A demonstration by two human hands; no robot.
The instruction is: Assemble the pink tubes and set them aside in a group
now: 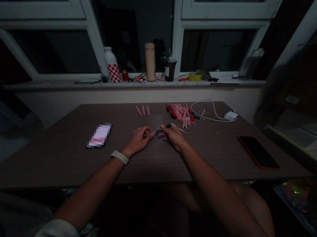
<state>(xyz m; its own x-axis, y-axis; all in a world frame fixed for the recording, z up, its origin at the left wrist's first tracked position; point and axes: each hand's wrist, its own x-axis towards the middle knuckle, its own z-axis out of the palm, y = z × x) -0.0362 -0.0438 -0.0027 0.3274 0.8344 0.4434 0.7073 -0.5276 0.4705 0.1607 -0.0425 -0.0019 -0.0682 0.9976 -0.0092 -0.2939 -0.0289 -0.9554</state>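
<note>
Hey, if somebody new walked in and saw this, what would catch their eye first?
First, the heap of pink and red pen parts on the brown desk, just beyond the hands. At centre, the right hand holds a slim dark pen toward the left hand. Off to the right lies a black phone in an orange-red case.

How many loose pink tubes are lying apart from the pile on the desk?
3: one pink tube on the left, one in the middle, and one on the right. All lie side by side on the desk, left of the pile. None seems hidden.
</note>
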